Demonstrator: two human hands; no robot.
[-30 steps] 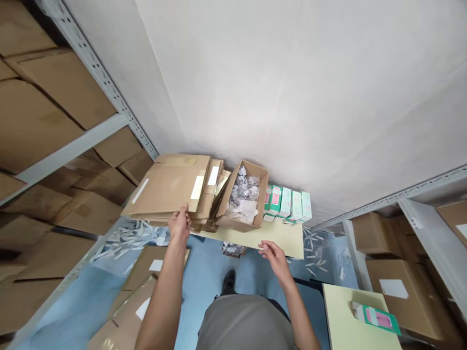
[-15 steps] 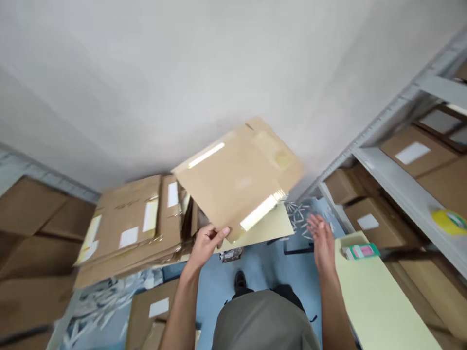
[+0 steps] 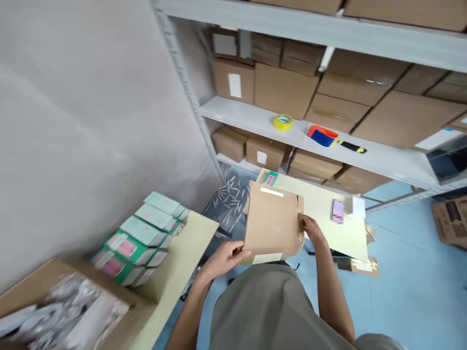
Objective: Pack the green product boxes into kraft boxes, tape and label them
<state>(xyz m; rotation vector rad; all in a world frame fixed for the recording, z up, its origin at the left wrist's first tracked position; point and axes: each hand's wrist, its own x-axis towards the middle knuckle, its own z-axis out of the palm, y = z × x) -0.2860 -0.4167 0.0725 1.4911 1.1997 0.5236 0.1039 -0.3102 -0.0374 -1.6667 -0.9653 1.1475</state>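
Observation:
A flattened cardboard box with strips of tape and pale labels is in front of my body. Its lower left edge is pinched between the thumb and fingers of my left hand. My right hand grips the right side, by the taped flaps; some of its fingers are hidden behind the cardboard. Beyond the box lies a pale yellow table. On it are a green and pink small box and a blurred-out pinkish item.
Metal shelving ahead carries cardboard boxes, a yellow tape roll and an orange and blue tape dispenser. At left, green cartons stand on another table, near an open box of plastic-wrapped items. A wall rises behind.
My view has turned right, from the wall and cardboard stack to the shelving. The flattened box has come closer to my body. My right hand, open before, now grips its right side.

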